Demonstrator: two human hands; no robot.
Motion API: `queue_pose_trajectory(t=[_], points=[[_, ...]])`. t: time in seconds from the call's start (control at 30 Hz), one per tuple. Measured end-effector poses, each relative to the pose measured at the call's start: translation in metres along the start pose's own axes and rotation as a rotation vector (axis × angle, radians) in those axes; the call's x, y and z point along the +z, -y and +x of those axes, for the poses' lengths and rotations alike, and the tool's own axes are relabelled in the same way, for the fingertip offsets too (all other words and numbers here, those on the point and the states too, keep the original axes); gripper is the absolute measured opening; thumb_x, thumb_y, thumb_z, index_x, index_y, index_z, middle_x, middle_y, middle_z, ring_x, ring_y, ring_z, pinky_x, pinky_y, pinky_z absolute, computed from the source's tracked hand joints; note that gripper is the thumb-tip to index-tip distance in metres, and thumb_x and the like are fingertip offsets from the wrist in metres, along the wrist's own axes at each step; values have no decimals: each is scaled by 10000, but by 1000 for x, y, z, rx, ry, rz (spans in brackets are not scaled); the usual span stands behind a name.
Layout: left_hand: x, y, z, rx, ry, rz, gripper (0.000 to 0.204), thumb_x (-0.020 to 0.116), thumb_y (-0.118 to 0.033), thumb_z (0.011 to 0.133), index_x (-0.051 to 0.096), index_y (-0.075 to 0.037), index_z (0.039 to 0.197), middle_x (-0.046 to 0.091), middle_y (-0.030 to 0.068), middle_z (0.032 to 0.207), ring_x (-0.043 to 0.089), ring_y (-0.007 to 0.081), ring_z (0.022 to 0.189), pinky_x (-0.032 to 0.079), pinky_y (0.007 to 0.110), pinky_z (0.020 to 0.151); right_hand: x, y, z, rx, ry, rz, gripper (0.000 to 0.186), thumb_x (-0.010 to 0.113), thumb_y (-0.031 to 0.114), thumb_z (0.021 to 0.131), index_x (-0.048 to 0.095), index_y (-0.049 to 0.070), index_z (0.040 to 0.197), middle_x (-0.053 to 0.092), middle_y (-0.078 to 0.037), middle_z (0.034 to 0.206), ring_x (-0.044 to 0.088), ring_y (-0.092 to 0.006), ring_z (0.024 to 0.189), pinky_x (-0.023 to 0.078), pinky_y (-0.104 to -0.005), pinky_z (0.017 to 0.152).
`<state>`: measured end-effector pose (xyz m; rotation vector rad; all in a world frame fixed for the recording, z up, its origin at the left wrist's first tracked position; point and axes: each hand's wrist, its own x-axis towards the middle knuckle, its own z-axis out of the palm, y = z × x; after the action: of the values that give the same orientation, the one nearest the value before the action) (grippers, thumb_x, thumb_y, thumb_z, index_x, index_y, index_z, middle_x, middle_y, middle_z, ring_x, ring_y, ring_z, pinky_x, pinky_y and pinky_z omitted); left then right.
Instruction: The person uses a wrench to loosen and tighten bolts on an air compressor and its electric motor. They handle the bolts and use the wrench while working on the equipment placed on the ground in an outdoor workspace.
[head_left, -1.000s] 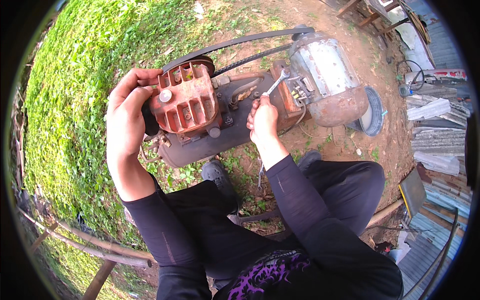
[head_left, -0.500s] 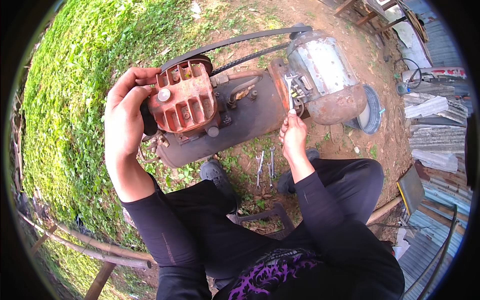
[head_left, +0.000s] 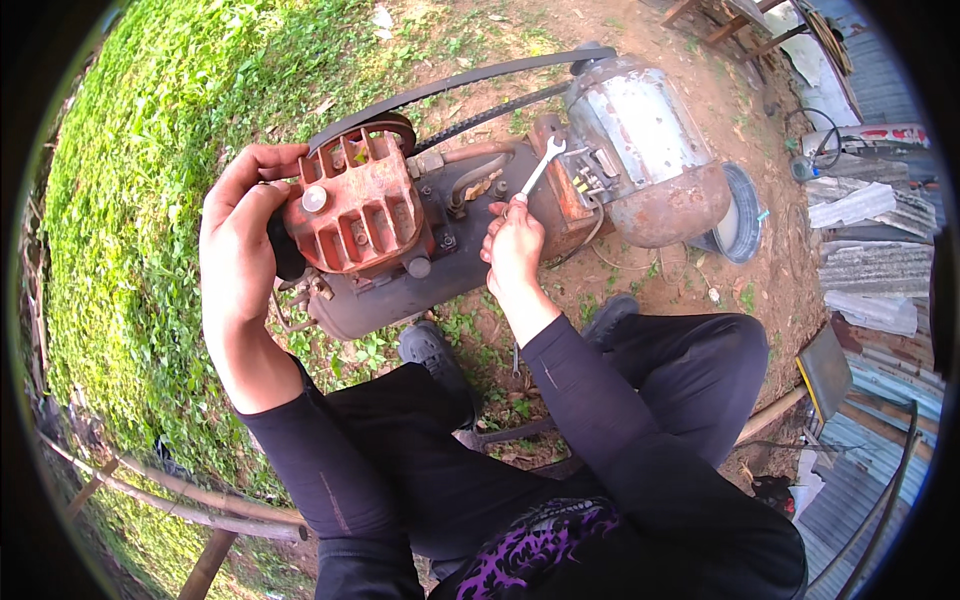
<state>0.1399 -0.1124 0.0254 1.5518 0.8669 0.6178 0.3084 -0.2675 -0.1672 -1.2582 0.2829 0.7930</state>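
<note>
One wrench (head_left: 536, 176), pinched in the right hand (head_left: 515, 248), swung, seemingly disengaged, toward the cylinder head (head_left: 357, 205) the left hand (head_left: 240, 220) touched, grip unclear.

The head camera, the left one of a side-by-side pair, looks steeply down from above the near side of the compressor (head_left: 455, 250). It sits near enough to frame the whole compressor, its wide view also taking in the wearer's shirt (head_left: 550, 540) nearer than the compressor, grass (head_left: 170, 180) left of it and metal sheets (head_left: 865, 265) well to its right.
</note>
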Motion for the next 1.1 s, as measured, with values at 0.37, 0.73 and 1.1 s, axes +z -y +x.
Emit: queue_pose_trajectory(t=[0.37, 0.73, 1.1], points=[[-2, 0, 1, 22, 14, 17, 305, 446, -45, 914, 637, 45, 1135, 662, 80, 1053, 599, 116, 937, 462, 248, 884, -3, 3, 17, -171, -24, -77, 430, 441, 335, 1089, 565, 42, 800, 539, 1, 694, 450, -75, 547, 344, -256, 511], [1, -1, 1, 8, 3, -1, 307, 452, -45, 913, 645, 38, 1137, 673, 83, 1039, 606, 117, 921, 469, 245, 874, -13, 3, 17, -203, -30, -197, 423, 449, 386, 1080, 497, 118, 757, 397, 55, 535, 334, -61, 383, 249, -247, 357], [-2, 2, 2, 16, 28, 2, 302, 454, -40, 910, 640, 46, 1132, 675, 86, 1052, 612, 123, 932, 471, 250, 887, -48, 28, 17, 58, 67, -91, 447, 490, 433, 1059, 429, 160, 710, 304, 61, 517, 256, -85, 359, 203, -259, 354]])
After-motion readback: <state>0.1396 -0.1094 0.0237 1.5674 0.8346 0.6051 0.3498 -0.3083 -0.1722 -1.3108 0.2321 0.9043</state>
